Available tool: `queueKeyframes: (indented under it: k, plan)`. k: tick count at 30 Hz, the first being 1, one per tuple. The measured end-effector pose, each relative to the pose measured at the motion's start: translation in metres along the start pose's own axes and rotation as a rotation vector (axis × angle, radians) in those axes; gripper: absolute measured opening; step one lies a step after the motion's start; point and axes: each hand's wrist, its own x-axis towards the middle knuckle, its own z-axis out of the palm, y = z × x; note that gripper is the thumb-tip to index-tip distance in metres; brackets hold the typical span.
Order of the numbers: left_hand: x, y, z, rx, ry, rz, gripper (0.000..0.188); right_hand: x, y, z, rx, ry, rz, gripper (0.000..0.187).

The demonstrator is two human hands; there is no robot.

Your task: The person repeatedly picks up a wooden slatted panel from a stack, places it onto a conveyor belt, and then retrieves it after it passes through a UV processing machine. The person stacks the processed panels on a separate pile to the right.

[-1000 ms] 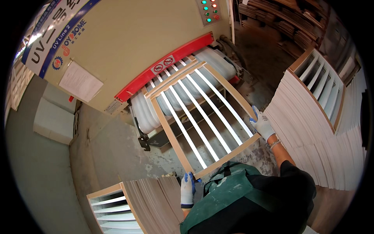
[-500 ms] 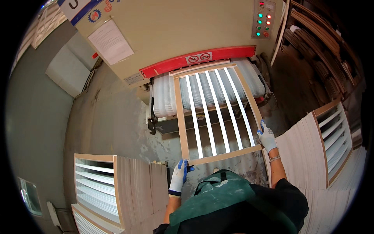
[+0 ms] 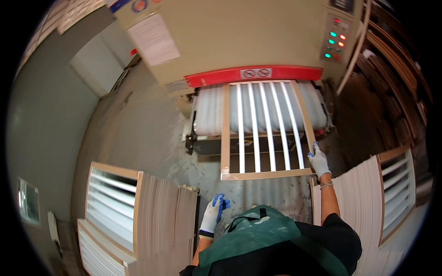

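Shutters (image 3: 117, 207) stood stacked on edge at the far left, close by the person's left side. The left hand (image 3: 213, 214), in a white and blue glove, hung free next to that stack, its fingers loosely open and holding nothing. So the slatted frame (image 3: 264, 131) was held by one hand only, and that looked risky: it could twist, tip off its near corner and drop to the floor. Its far end lay on the white rollers (image 3: 209, 110) of the big machine (image 3: 239, 41), under the red bar (image 3: 253, 74); its near end stuck out over the gap. If it went in crooked, it could catch on the roller side. The right hand (image 3: 318, 161) gripped the frame's near right corner, fingers closed on the wood. More shutters (image 3: 373, 202) stood stacked on the right, leaving little room to step.
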Motion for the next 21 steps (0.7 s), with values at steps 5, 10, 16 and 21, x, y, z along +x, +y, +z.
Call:
queueKeyframes:
  k: [5, 10, 16, 21]
  plan:
    - [-0.020, -0.010, -0.008, -0.030, 0.026, 0.036, 0.045, 0.024, -0.012, 0.002, 0.109, -0.055, 0.021, 0.068]
    - [-0.038, -0.025, -0.029, -0.027, 0.107, 0.020, 0.044, 0.063, 0.017, 0.026, 0.137, -0.025, -0.051, 0.075]
    - [-0.081, -0.058, -0.061, -0.167, 0.267, -0.009, 0.042, 0.086, -0.070, 0.004, -0.374, -0.219, 0.104, 0.080]
    - [-0.103, -0.078, -0.086, -0.211, 0.312, 0.001, 0.042, 0.058, -0.245, 0.010, 0.290, -0.068, -0.492, 0.071]
